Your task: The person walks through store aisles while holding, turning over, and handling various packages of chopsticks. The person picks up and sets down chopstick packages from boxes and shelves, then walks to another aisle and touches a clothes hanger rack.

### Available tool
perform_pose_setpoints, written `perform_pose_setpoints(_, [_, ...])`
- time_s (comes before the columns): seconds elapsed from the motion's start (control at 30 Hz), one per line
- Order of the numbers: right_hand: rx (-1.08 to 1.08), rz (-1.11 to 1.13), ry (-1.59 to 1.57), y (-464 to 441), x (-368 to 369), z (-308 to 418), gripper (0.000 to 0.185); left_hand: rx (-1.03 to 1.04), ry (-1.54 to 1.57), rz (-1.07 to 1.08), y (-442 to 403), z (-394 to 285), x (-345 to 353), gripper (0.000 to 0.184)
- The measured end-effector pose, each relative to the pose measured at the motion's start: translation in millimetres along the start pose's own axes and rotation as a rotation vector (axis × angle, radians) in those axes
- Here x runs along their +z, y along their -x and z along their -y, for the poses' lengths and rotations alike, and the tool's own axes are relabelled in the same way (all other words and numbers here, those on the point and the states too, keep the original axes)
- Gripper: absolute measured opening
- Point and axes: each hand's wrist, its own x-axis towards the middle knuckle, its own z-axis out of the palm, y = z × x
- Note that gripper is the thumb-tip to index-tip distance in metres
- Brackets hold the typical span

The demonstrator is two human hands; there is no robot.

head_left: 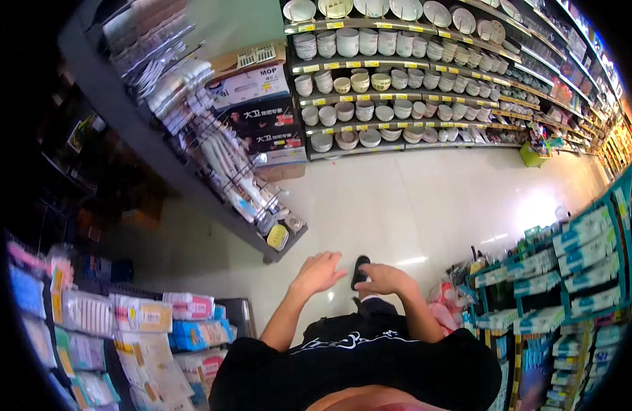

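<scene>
My left hand [319,273] is held out in front of my body, palm down and holding nothing. Its fingers are stretched and a little apart. My right hand [386,279] is at about the same height, also bare, with its fingers loosely extended toward the left one. A gap separates the two hands, and neither touches any goods. Beneath them, one black shoe [360,270] shows on the pale tiled floor [391,205]. The end of a hanging-goods rack, with a yellow item [277,237] at its foot, is nearest my left hand.
Shelves of white bowls [347,42] and plates [406,9] line the far wall. Stacked mop boxes [266,116] stand beside the rack [242,233]. Packaged goods [146,314] hang at lower left, and teal racks of packets [583,240] stand at right. A green bin [532,155] sits farther off.
</scene>
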Motion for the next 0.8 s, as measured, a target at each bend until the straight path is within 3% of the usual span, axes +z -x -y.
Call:
perform_pose_setpoints(0.07, [-0.003,0.121,0.014,-38,-26,-27,0.062,-0.002,0.055,0.141,-43,15,-2,0.054])
perform_pose_setpoints(0.27, [-0.037,0.056,-0.007,-150,-161,-89,0.072,-0.259,-0.011,0.418,-158,72,-21,0.058])
perform_pose_setpoints(0.4, [-0.098,-0.054,0.057,-231,-260,-105,0.069,-0.248,0.072,0.263,-236,120,-52,0.05])
perform_pose_setpoints(0.53, [-0.14,-0.038,0.188,-305,-334,-85,0.07,-0.406,-0.018,0.112,-300,140,-130,0.057])
perform_pose_setpoints(0.67, [-0.413,0.012,-0.015,-383,-367,-80,0.074,-0.394,0.172,-0.078,-352,191,-140,0.055])
perform_pose_setpoints(0.8, [-0.4,0.24,0.004,-459,-400,-69,0.077,-0.418,0.301,0.216,-400,267,-152,0.068])
